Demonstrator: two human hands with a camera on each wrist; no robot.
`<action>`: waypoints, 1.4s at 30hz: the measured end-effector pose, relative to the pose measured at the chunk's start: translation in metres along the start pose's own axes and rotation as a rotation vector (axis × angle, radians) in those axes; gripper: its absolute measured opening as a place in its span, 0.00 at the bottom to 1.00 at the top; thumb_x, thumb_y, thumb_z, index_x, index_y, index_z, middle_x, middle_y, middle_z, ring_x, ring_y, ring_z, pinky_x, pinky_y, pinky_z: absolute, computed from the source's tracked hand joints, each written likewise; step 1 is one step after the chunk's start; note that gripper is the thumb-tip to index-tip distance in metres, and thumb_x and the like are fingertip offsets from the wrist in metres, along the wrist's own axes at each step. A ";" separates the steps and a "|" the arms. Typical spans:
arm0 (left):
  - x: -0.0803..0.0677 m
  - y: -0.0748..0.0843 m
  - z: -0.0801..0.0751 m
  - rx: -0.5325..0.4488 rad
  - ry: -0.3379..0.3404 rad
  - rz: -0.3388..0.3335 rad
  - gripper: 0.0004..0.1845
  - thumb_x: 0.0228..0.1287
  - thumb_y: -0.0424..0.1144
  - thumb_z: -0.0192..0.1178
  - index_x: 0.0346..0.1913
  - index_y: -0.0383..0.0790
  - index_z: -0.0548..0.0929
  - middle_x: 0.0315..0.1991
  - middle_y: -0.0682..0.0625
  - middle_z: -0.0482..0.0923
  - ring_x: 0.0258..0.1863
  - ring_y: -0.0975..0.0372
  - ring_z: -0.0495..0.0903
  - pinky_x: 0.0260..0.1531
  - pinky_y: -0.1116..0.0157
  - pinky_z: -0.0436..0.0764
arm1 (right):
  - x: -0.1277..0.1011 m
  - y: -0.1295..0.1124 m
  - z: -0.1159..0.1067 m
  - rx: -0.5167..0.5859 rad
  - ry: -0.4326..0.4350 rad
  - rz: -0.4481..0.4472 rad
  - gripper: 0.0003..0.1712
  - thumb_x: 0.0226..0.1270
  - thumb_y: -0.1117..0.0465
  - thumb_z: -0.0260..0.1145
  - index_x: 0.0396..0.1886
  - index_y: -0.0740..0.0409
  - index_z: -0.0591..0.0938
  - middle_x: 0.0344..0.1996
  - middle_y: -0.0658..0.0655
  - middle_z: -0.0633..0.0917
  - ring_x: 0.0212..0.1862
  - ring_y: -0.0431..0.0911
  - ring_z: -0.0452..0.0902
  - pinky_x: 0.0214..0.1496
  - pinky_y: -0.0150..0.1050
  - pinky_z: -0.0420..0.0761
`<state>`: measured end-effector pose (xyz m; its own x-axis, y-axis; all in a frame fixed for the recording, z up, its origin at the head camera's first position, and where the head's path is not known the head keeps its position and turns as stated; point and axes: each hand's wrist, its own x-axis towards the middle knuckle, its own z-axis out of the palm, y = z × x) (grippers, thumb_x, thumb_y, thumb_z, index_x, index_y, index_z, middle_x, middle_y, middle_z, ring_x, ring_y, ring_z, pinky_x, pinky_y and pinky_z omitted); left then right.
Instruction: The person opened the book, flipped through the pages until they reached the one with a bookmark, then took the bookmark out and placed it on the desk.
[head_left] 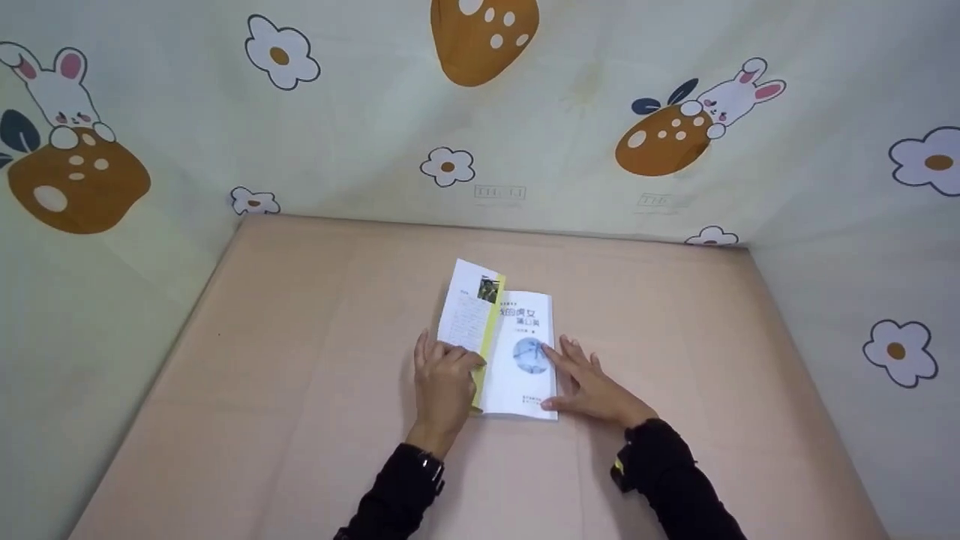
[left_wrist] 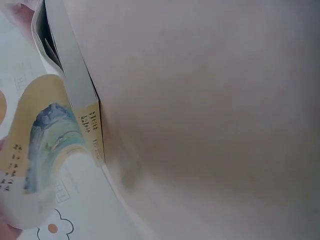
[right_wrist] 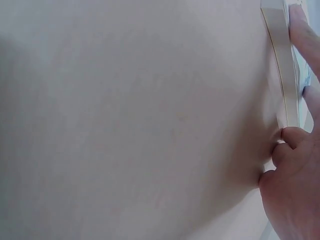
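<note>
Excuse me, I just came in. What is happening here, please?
A person is handling an open book on the table. The left hand holds its raised cover. The right hand is at the book's right edge, with thumb and forefinger on the printed page.

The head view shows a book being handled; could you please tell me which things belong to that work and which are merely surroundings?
Part of the work:
book, open
left hand, holding the lifted front cover
right hand, touching the title page

Merely surroundings:
pinkish surface under the book
pale backdrop printed with rabbits and flowers
</note>
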<state>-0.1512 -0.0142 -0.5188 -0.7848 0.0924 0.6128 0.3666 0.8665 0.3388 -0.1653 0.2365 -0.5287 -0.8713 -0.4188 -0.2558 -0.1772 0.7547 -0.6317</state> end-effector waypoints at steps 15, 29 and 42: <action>-0.003 -0.002 0.005 0.158 -0.260 -0.169 0.15 0.56 0.44 0.65 0.39 0.35 0.82 0.33 0.42 0.78 0.29 0.52 0.78 0.30 0.58 0.77 | 0.000 0.001 -0.001 0.011 -0.009 -0.015 0.54 0.51 0.38 0.68 0.74 0.42 0.51 0.74 0.61 0.38 0.74 0.56 0.27 0.71 0.57 0.29; -0.001 -0.003 0.013 0.003 -0.439 0.002 0.13 0.63 0.29 0.53 0.51 0.34 0.75 0.62 0.41 0.67 0.62 0.50 0.66 0.56 0.56 0.71 | -0.001 -0.001 0.001 -0.026 -0.010 -0.018 0.61 0.44 0.37 0.72 0.74 0.45 0.49 0.74 0.63 0.38 0.74 0.58 0.27 0.70 0.60 0.29; -0.010 -0.001 0.015 0.126 -0.559 0.100 0.25 0.64 0.58 0.51 0.62 0.56 0.73 0.70 0.39 0.57 0.65 0.44 0.60 0.55 0.50 0.68 | 0.001 -0.001 0.003 -0.015 0.006 -0.028 0.60 0.45 0.38 0.72 0.74 0.47 0.52 0.73 0.64 0.39 0.74 0.58 0.28 0.70 0.61 0.29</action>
<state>-0.1510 -0.0085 -0.5364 -0.9068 0.3918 0.1558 0.4168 0.8888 0.1906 -0.1646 0.2340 -0.5304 -0.8687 -0.4366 -0.2342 -0.2080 0.7504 -0.6274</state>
